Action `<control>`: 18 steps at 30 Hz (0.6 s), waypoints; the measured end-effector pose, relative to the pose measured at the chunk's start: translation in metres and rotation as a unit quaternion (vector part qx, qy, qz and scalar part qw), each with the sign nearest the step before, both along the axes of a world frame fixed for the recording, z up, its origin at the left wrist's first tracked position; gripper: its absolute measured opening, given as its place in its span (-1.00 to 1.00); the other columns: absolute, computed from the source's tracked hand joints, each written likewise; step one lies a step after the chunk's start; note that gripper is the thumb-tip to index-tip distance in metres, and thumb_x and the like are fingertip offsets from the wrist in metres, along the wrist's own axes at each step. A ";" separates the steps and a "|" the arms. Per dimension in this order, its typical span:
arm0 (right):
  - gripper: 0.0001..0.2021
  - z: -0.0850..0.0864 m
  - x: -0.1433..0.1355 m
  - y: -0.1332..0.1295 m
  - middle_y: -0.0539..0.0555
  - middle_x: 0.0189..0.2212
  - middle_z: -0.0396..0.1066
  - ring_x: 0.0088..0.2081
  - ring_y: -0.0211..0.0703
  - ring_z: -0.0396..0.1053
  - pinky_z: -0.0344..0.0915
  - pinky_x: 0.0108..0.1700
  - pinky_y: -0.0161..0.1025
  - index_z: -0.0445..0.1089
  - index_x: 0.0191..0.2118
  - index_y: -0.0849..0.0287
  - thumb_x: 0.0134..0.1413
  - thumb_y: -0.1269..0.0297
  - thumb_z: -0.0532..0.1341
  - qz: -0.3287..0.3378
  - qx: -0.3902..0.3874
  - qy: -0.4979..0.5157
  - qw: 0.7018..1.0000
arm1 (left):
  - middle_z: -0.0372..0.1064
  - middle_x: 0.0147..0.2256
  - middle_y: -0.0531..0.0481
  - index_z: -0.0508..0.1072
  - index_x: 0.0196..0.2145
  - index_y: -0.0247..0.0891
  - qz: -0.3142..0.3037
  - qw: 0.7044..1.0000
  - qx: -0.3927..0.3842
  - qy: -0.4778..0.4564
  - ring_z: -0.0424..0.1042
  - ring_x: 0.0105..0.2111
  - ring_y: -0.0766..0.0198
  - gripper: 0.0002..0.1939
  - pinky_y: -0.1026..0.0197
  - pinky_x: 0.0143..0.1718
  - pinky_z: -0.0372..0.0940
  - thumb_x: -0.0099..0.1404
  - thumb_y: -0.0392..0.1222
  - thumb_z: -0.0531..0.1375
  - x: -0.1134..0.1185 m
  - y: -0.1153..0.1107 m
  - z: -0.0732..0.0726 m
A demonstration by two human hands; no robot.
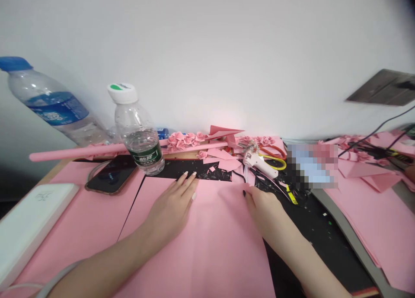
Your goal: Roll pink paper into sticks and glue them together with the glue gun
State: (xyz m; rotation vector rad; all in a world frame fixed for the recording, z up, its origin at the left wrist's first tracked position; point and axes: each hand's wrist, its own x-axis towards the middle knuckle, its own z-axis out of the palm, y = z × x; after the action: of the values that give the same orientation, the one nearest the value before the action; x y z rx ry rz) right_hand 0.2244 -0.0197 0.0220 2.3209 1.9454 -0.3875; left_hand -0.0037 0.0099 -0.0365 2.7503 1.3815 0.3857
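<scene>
A large sheet of pink paper lies in front of me, with faint crease lines running down it. My left hand rests flat on its left half, fingers stretched toward the far edge. At the sheet's far right corner, my right hand pinches the paper between thumb and curled fingers. Just beyond that hand is a white glue gun, beside scissors with yellow and red handles. Folded pink paper roses and paper scraps lie past the sheet.
To the left stand a water bottle with a white cap and a larger blue-capped bottle. A phone and a white power bank lie on more pink paper. Stacked pink sheets are at right. A wall with an outlet rises behind.
</scene>
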 end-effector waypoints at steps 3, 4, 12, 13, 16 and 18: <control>-0.71 0.000 -0.001 -0.002 0.25 -0.39 0.46 -0.30 0.11 0.45 0.16 -0.40 -0.19 0.34 -0.19 0.22 0.20 0.33 -0.11 -0.017 -0.007 -0.035 0.999 | 0.13 0.18 -0.17 0.21 0.15 -0.36 -0.001 1.000 -0.002 -0.004 0.05 0.20 0.05 -0.57 -0.03 0.14 0.12 0.38 -0.25 -0.14 0.000 0.000 0.000; -0.71 0.000 -0.002 -0.002 0.25 -0.39 0.46 -0.32 0.13 0.45 0.16 -0.42 -0.19 0.34 -0.20 0.22 0.21 0.31 -0.10 -0.023 -0.007 -0.055 0.998 | 0.13 0.18 -0.16 0.20 0.15 -0.36 0.000 1.000 -0.005 -0.004 0.05 0.20 0.05 -0.57 -0.03 0.15 0.12 0.37 -0.25 -0.14 0.000 0.000 0.000; -0.68 -0.008 -0.003 -0.001 0.18 -0.49 0.45 -0.46 0.01 0.43 0.01 -0.52 -0.26 0.36 -0.35 0.15 0.20 0.22 -0.09 -0.041 0.028 -0.085 0.995 | 0.07 0.21 -0.13 0.17 0.17 -0.38 0.008 0.999 -0.039 0.028 0.03 0.21 0.00 -0.54 -0.07 0.14 0.12 0.35 -0.28 -0.14 0.001 0.002 0.003; -0.69 -0.008 -0.002 -0.001 0.18 -0.49 0.45 -0.45 0.01 0.43 -0.02 -0.52 -0.26 0.37 -0.37 0.15 0.19 0.24 -0.09 -0.037 0.028 -0.078 0.996 | 0.07 0.21 -0.13 0.17 0.17 -0.38 0.008 0.999 -0.042 0.032 0.03 0.21 0.00 -0.54 -0.07 0.14 0.12 0.35 -0.29 -0.14 0.002 0.002 0.003; -0.70 -0.005 -0.001 -0.001 0.20 -0.49 0.46 -0.45 0.01 0.42 -0.05 -0.52 -0.26 0.38 -0.41 0.15 0.15 0.28 -0.07 -0.030 0.023 -0.058 0.998 | 0.09 0.20 -0.15 0.18 0.16 -0.40 0.011 0.998 -0.043 0.036 0.04 0.20 0.00 -0.53 -0.07 0.13 0.13 0.32 -0.34 -0.13 0.003 0.003 0.002; -0.70 -0.005 -0.001 -0.002 0.21 -0.48 0.46 -0.46 0.00 0.41 -0.07 -0.51 -0.27 0.38 -0.43 0.16 0.14 0.29 -0.07 -0.027 0.023 -0.044 0.998 | 0.09 0.19 -0.15 0.19 0.16 -0.40 0.013 0.998 -0.041 0.036 0.05 0.20 -0.01 -0.52 -0.07 0.12 0.14 0.31 -0.35 -0.13 0.004 0.002 0.002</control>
State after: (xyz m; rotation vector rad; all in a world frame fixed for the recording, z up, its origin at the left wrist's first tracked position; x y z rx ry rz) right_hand 0.2229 -0.0219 0.0169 2.3804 1.8738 -0.2420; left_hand 0.0003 0.0124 -0.0349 2.7075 1.4157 0.2280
